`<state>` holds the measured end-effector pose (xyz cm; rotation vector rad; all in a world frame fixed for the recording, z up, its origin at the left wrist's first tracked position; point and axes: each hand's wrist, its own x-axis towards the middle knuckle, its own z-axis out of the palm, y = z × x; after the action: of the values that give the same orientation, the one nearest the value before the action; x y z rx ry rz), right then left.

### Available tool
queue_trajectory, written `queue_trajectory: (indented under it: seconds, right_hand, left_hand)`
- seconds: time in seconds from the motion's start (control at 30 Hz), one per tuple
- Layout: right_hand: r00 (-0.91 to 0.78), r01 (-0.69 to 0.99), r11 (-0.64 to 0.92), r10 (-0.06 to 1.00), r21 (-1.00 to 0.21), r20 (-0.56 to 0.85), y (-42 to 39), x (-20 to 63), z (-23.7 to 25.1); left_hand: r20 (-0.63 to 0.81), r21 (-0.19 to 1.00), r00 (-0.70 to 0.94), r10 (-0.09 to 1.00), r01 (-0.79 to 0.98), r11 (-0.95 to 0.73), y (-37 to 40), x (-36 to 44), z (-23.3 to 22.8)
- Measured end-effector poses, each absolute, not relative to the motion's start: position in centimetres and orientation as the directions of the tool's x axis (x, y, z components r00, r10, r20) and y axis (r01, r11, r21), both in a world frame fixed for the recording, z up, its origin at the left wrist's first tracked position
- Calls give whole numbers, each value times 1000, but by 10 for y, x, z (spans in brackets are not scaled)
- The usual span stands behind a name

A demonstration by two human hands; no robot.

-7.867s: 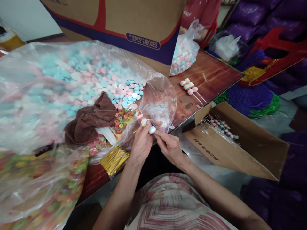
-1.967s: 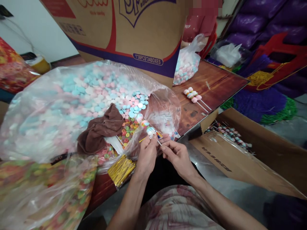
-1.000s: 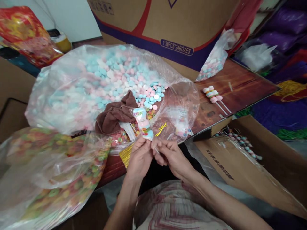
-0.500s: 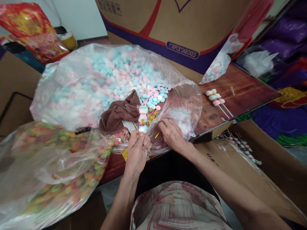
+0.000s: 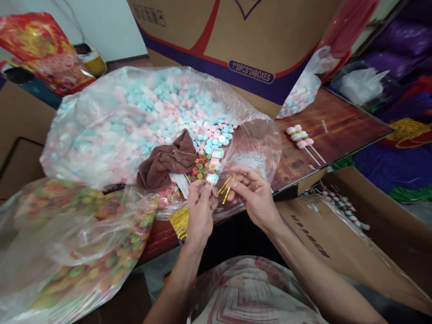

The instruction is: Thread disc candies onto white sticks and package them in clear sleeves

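In my left hand [image 5: 201, 204] is the lower end of a wrapped candy skewer [image 5: 214, 167], its pink, white and blue pieces standing upright in a clear sleeve. My right hand [image 5: 251, 193] pinches gold twist ties [image 5: 229, 189] between thumb and fingers, just right of the sleeve. A bundle of the same gold twist ties [image 5: 179, 222] lies by my left wrist. Behind my hands, a brown cloth [image 5: 167, 162] rests beside white sticks [image 5: 181, 183] and small ring candies [image 5: 200, 167].
A big clear bag of pastel candies [image 5: 135, 112] covers the table's middle, and a bag of ring candies [image 5: 101, 252] hangs at the front left. Two finished skewers [image 5: 300, 137] lie right. A large carton [image 5: 202, 27] stands behind; an open box [image 5: 381, 202] holds more skewers.
My right hand has turned and come up off the plastic with gold twist ties in its fingers. My left hand and the wrapped skewer have shifted slightly right.
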<state>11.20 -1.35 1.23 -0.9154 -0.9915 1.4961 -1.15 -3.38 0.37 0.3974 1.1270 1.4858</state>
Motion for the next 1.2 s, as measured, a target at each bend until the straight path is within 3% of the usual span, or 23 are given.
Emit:
queue_trajectory:
  seconds: [0.17, 0.33, 0.57, 0.77, 0.97, 1.2]
  right_hand:
    - [-39, -435, -167, 985, -885, -167, -21, 107, 3]
    - [10, -263, -91, 995, -961, -97, -22, 108, -9]
    - [-122, -188, -96, 990, -977, -74, -23, 112, -4]
    - [-165, -262, -120, 983, -958, -78, -26, 117, -9]
    - [-115, -396, -192, 981, -898, -159, -39, 117, -11]
    - [-80, -179, -77, 995, -981, -63, -48, 108, -2]
  left_hand:
    - [-396, 759, -201, 896, -621, 196, -32, -5, 7]
    - [-388, 695, -114, 914, -687, 210, -30, -4, 9]
    - [-403, 624, -9, 915, -734, 268, -30, -7, 10]
    - [-410, 509, 177, 895, -770, 385, -30, -15, 9]
    - [-324, 597, 49, 945, -764, 245, -27, -5, 3]
    - [-196, 749, -92, 976, -657, 88, -25, 16, -2]
